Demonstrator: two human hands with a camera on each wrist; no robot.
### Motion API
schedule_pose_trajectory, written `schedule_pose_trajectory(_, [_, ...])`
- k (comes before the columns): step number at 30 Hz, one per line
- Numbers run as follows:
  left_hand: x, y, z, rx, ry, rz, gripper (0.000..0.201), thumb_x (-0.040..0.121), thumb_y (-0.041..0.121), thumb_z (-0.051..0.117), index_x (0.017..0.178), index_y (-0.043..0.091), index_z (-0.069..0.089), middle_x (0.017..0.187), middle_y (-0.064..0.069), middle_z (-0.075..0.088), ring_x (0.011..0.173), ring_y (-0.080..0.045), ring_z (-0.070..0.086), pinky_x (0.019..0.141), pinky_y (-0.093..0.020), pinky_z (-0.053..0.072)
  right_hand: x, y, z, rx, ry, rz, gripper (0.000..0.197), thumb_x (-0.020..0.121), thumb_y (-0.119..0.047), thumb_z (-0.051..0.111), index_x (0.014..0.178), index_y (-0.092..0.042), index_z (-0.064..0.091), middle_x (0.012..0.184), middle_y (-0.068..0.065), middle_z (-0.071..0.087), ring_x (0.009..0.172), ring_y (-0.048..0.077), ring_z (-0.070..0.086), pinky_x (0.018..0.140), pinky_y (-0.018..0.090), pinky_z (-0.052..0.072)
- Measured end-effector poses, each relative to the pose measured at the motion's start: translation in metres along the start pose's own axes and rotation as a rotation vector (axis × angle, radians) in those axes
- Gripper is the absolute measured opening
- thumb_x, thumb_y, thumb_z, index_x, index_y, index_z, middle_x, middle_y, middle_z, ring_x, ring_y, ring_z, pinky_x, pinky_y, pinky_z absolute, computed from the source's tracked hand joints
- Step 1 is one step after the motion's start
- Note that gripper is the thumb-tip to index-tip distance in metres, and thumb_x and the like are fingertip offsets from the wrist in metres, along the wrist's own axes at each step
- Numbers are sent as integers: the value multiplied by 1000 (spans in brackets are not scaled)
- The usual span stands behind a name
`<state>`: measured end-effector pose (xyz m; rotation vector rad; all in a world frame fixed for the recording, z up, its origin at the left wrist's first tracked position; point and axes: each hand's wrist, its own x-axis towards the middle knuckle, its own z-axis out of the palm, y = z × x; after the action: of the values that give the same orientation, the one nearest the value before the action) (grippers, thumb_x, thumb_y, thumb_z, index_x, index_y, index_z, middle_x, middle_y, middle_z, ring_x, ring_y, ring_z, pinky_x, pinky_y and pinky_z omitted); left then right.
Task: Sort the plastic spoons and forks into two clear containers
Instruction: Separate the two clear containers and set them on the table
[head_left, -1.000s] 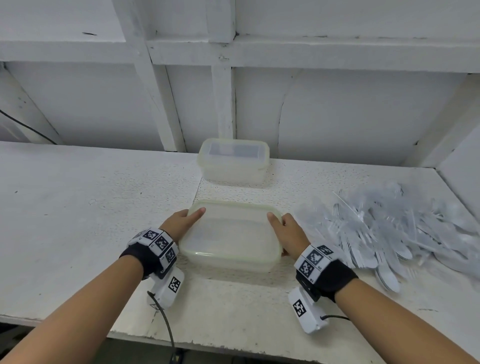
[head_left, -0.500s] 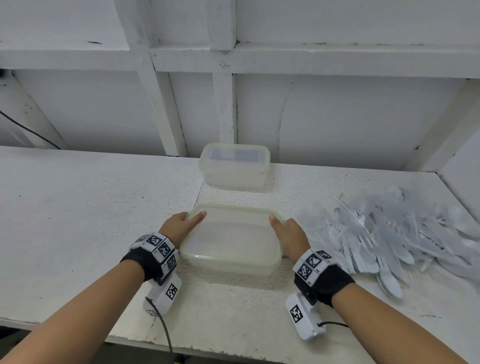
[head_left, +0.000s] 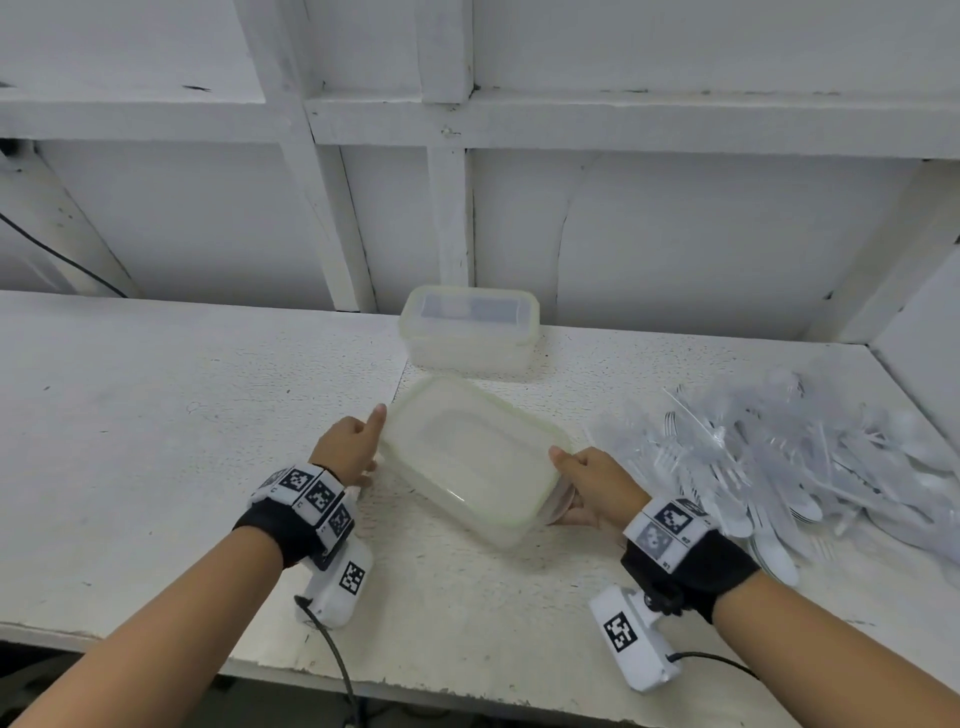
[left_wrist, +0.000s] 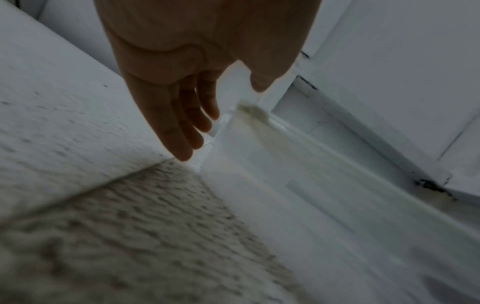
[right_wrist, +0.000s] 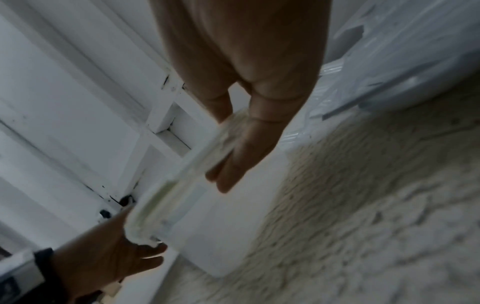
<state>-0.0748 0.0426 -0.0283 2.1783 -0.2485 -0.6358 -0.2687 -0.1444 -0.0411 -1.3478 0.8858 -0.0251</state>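
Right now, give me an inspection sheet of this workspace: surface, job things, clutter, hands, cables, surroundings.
Surface: rough white painted bench, chipped at its front edge.
Job things: near translucent rectangular plastic container with green-edged lid, turned at an angle; second clear lidded plastic container behind it by the wall; heap of clear plastic spoons and forks at right, unsorted.
Clutter: nothing seen.
Hands: left hand with fingers straight against the near container's left end; right hand grips its right end, thumb on the lid.
Cables: black wrist-camera leads; black wire on the wall.
Surroundings: white panelled wall.
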Motion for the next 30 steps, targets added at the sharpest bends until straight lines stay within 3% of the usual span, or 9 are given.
schedule_pose_trajectory(3, [-9,1,6,-175,-175,-78,31,91,34,56,82,4,53,86,-14,57,73,-24,60,71,-37,56,-18,2,2,48,-161,99,31,98,-26,46,104,4,52,94,23,67,73,28,70,62,36,59])
schedule_pose_trajectory(6, [-15,1,5,-348,-334,-145,17,89,18,61,90,1,58,88,-14,64,74,-25,65,72,-37,57,-30,-2,1,-94,-232,166,31,97,-30,48,97,1,50,84,17,65,77,32,69,68,41,59])
schedule_pose_trajectory(11, [-15,-3,7,-587,-382,-202,13,89,11,58,95,-1,59,90,-14,67,68,-20,70,59,-30,59,-21,-28,-7,-496,-44,67,42,98,-43,38,95,-3,50,74,12,56,56,21,60,57,32,57])
schedule_pose_trajectory(14, [-16,-2,11,-579,-323,-130,9,90,10,57,96,3,57,93,-11,67,76,-20,67,57,-27,58,3,-39,-3,-660,50,-92,35,98,-42,33,93,-10,46,78,4,53,70,20,57,76,37,54])
schedule_pose_trajectory(17, [-14,-1,11,-522,-280,-106,9,89,11,60,92,4,56,95,-13,66,79,-22,66,59,-27,59,26,-47,13,-734,47,-133,38,100,-41,27,83,-12,46,84,4,51,78,20,50,81,36,46])
schedule_pose_trajectory(21, [-13,-1,8,-513,-305,-141,28,88,12,61,111,-3,53,102,-15,65,83,-24,67,58,-27,58,51,-54,32,-677,89,-82,54,100,-38,22,108,3,57,113,19,58,98,28,54,81,31,38])
schedule_pose_trajectory(25, [-15,1,9,-519,-307,-156,34,89,12,61,117,-4,52,104,-16,65,83,-24,66,58,-27,58,57,-56,40,-634,70,-14,57,102,-35,17,131,6,44,137,24,45,124,33,45,98,33,34])
schedule_pose_trajectory(27, [-15,2,8,-517,-311,-165,36,89,12,61,119,-5,51,107,-17,64,84,-25,66,58,-27,58,60,-54,39,-621,70,-10,53,103,-31,17,137,7,34,140,25,40,127,34,41,101,33,32])
schedule_pose_trajectory(30, [-15,2,7,-511,-312,-169,39,89,13,61,121,-6,51,114,-19,63,87,-26,67,59,-28,58,67,-52,37,-602,124,-49,54,102,-36,25,132,7,34,133,25,45,120,34,46,90,33,36])
